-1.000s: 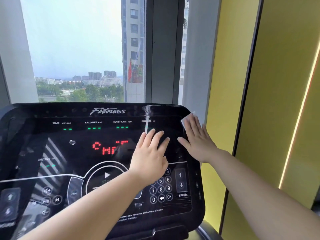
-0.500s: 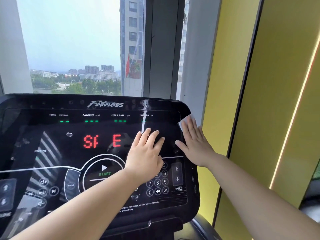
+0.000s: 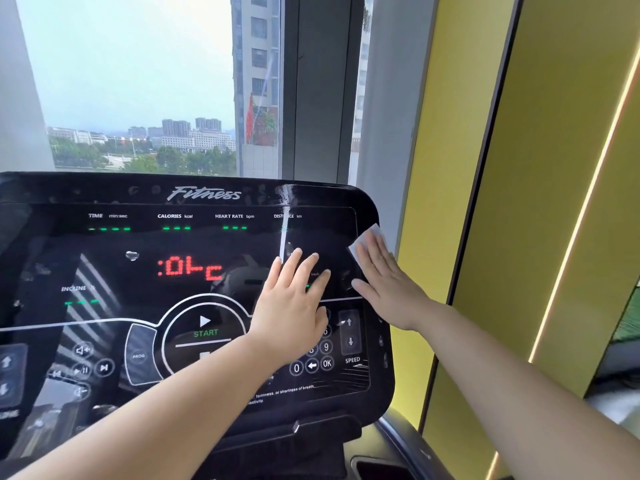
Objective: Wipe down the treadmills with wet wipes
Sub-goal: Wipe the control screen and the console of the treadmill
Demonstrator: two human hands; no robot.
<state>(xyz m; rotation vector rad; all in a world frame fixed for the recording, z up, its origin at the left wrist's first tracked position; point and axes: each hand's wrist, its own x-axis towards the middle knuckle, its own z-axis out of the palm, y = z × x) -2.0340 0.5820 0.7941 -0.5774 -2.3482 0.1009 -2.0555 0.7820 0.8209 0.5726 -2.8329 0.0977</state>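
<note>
Head view: the right hand [image 3: 388, 285] lies flat on the upper right edge of the treadmill console [image 3: 104, 199]. Its fingers [image 3: 375, 252] are straight and close together, pressing a wet wipe [image 3: 365, 239] against the black panel. Only a white corner of the wipe shows, just beyond the fingertips; the rest is hidden under the palm.

The left hand [image 3: 291, 306] rests flat on the panel just beside the right one, on its thumb side. Its fingers [image 3: 294, 268] are straight, slightly spread and hold nothing. The number keypad [image 3: 311, 365] sits below the left palm, partly covered by it. The red display [image 3: 190, 268] is well to the left of those fingers.

As for progress, the wiping looks to be early on this console. The wipe sits at the far right corner. A droplet [image 3: 131, 255] sits on the glass far left of both hands, and faint spots dot the top bezel around the logo. By that showing, the left and lower parts of the panel likely remain to be done. Handrails, the belt and any other treadmills are out of view, so their state cannot be told.
</note>
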